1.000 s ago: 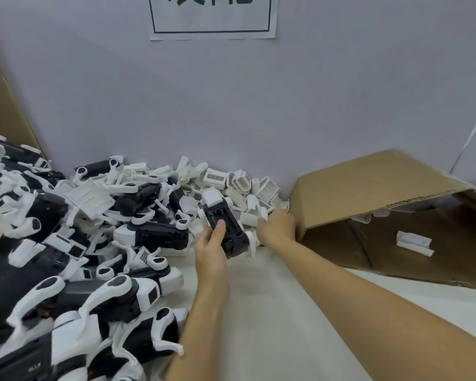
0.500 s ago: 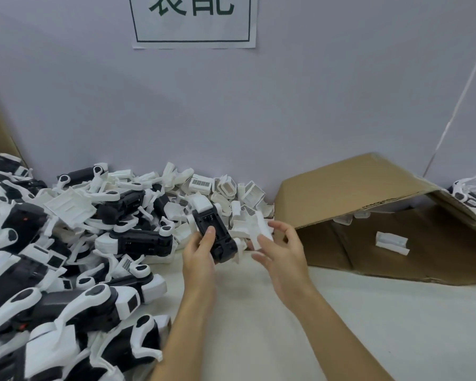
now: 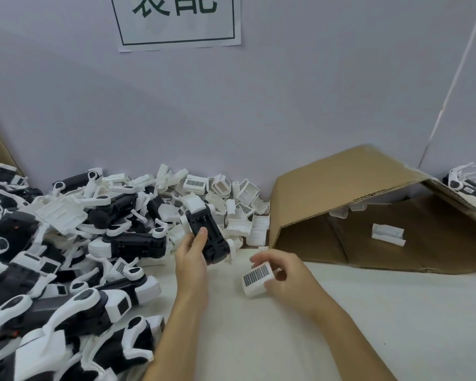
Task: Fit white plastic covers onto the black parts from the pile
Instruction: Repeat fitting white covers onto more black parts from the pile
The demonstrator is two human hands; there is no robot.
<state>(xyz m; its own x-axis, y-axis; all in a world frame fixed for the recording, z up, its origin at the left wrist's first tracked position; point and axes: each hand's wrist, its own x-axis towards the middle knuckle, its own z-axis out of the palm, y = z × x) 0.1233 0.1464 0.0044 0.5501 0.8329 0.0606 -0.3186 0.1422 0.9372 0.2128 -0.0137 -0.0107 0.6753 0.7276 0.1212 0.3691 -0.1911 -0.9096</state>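
My left hand [image 3: 190,257] grips a black part [image 3: 208,233] with white ends, lifted slightly above the white table, thumb lying on its upper face. My right hand [image 3: 285,273] holds a small white plastic cover [image 3: 256,279] with a dark grid pattern on top, a short way to the right of the black part and not touching it. A heap of loose white covers [image 3: 231,199] lies against the wall just behind both hands. The pile of black and white parts [image 3: 66,257] fills the left side.
A brown cardboard box [image 3: 355,193] lies on its side at the right, with one white cover [image 3: 388,234] inside. More parts [image 3: 467,182] sit behind the box at far right. A paper sign [image 3: 176,20] hangs on the grey wall.
My right hand has drawn back from the heap of covers toward me, now holding one white cover. My left hand still holds the black part in about the same place.
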